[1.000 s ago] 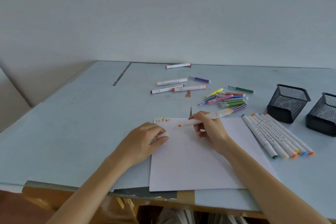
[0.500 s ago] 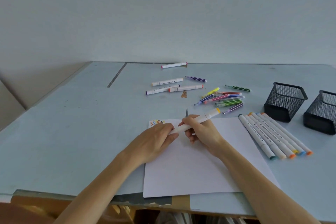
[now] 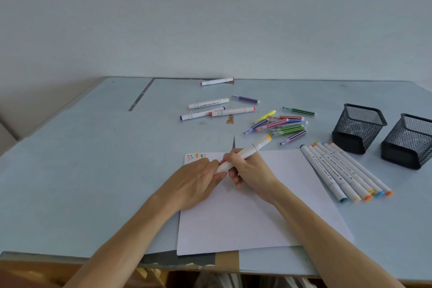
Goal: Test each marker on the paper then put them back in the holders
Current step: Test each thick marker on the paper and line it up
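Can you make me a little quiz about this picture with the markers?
1. True or false: both holders have markers standing in them.
2. Which hand grips the marker by its middle? A) left hand B) right hand
3. Fill in: the coloured test marks sit in the paper's far ____ corner.

Key: 1. False, as far as the picture shows: the markers lie on the table. 2. B; the left hand is at its near end. 3. left.
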